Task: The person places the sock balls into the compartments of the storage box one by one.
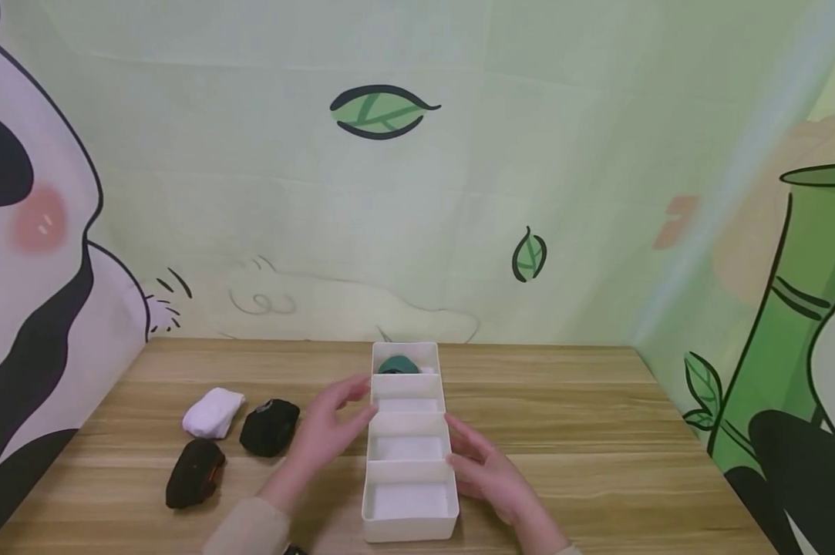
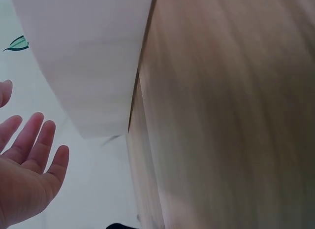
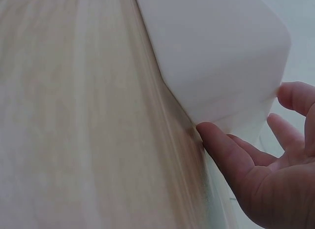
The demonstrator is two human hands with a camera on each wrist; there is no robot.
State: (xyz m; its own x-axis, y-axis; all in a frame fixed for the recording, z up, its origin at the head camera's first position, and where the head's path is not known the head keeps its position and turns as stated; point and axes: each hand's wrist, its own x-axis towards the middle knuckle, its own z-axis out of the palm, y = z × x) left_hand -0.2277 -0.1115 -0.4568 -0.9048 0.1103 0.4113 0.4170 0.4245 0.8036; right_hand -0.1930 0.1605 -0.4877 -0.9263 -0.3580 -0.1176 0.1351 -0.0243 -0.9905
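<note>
A white box (image 1: 410,530) with four compartments in a row stands on the worktop (image 1: 563,432), in the lower middle of the head view, its length running from the bottom of the frame toward the wall. A teal item (image 1: 398,364) sits in the farthest compartment; the white floors of the three nearer ones show.

The left hand (image 1: 320,432) is at the box's left side, its grip apart: fingers loosely bent, closed on nothing. The head view puts its thumb tip by the left rim, while the left wrist view shows fingertips apart from the wall, so whether the thumb touches is hard to tell. The right hand (image 1: 486,472) is on the opposite side, its grip also apart, fingertips resting against the right wall without curling round it.

To the lower left of the frame, well apart from the box, lie a white bundle (image 1: 213,414), a black bundle (image 1: 270,428) near the left hand, and a black bundle with orange trim (image 1: 195,473) below them. All three look like soft, folded fabric.

The step in hand seems to be steadying or squaring up the box. Moving it further would call for even, light pressure from both sides; picking up a bundle would call for the left hand to leave the rim and reach toward the lower left, the black bundle being closest.
</note>
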